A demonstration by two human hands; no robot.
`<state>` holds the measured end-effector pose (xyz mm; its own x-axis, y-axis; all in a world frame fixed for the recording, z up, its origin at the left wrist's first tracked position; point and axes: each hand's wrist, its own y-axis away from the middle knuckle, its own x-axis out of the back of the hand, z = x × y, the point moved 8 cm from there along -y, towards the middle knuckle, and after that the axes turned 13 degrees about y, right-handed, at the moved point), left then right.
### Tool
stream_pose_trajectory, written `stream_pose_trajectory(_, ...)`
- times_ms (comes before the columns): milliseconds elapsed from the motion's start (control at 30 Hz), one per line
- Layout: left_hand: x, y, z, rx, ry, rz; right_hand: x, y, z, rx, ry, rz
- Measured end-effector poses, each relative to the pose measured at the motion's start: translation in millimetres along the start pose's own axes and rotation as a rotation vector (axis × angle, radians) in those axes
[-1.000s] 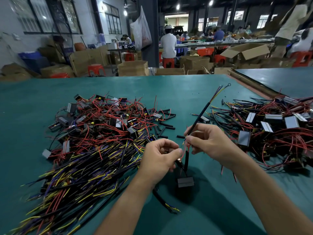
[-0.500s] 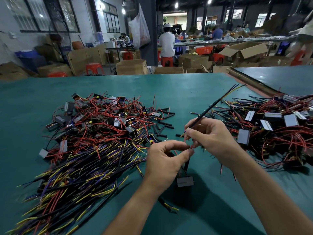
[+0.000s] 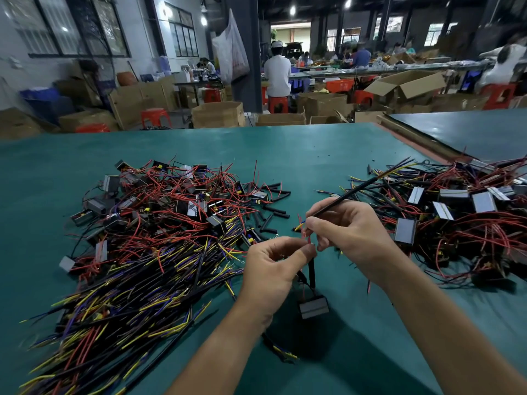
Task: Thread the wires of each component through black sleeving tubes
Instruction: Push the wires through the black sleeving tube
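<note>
Red wire (image 3: 310,240) in left hand (image 3: 272,270) grip

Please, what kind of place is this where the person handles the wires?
Most likely a factory assembly hall for electrical parts: heaps of wired components lie on a green worktable, cardboard boxes stand behind it, and other workers sit on red stools farther back.

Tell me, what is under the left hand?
A small grey-faced component sits below the left hand, with a black sleeving tube running up to the fingers. The hand hides the tube's top end.
</note>
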<state>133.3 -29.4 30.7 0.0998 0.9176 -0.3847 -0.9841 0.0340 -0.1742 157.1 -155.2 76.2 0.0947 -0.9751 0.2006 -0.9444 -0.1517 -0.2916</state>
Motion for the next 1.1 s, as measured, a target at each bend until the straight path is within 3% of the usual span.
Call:
stream_pose_trajectory(367,7.1,1.7,-1.4,0.093,0.099,0.074,3.9,0.4,-1.2,0.017,0.181,0.005)
stream_pose_trajectory(567,14.6,-0.4,-0.5,0.043,0.140,0.131,4.5,-0.4,-2.5,0.073,0.275,0.041)
stream_pose_trajectory(800,25.1,-1.8,-10.1,0.173,0.234,0.192,0.6,1.3,-7.8,0.176,0.357,0.081)
stream_pose_trajectory(967,23.8,-0.9,4.0,-0.013,0.140,0.199,1.0,3.0,-10.1,0.198,0.386,0.075)
stream_pose_trajectory(1100,22.7,4.2,20.6,-0.234,-0.198,0.214,0.3,1.8,-7.7,0.190,0.428,0.077)
